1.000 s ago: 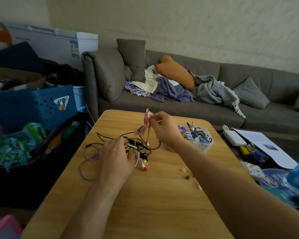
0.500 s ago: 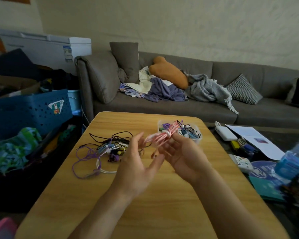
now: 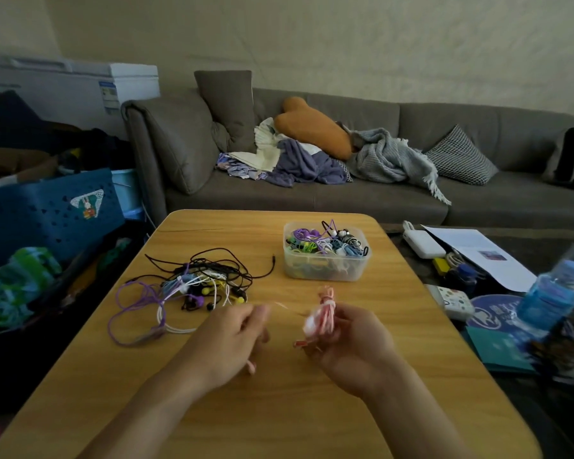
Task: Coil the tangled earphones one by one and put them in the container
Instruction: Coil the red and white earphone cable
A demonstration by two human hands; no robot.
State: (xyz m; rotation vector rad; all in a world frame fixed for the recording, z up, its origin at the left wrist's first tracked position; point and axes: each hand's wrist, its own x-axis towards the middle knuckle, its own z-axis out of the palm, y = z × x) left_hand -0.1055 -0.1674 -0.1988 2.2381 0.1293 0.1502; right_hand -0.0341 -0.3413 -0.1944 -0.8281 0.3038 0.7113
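We are gripping the pink earphone bundle [image 3: 323, 314] in our right hand [image 3: 352, 346]; our left hand [image 3: 227, 339] is pinching its loose tail. A second ago this cord was rising from the tangle [image 3: 193, 283], now lying at ten o'clock. Coiling looks nearly finished; the container [image 3: 325, 271] is waiting at twelve o'clock.

Dim, flat indoor light fills the room, leaving the wooden table [image 3: 279, 409] softly lit with only faint shadows. Motion blur smears the left hand [image 3: 227, 342], the right hand [image 3: 352, 346] and the pink earphones [image 3: 322, 313]. Wide-angle distortion bends the sofa [image 3: 411, 200], and the blue bottle [image 3: 550, 293] at the right edge is blurred and streaked
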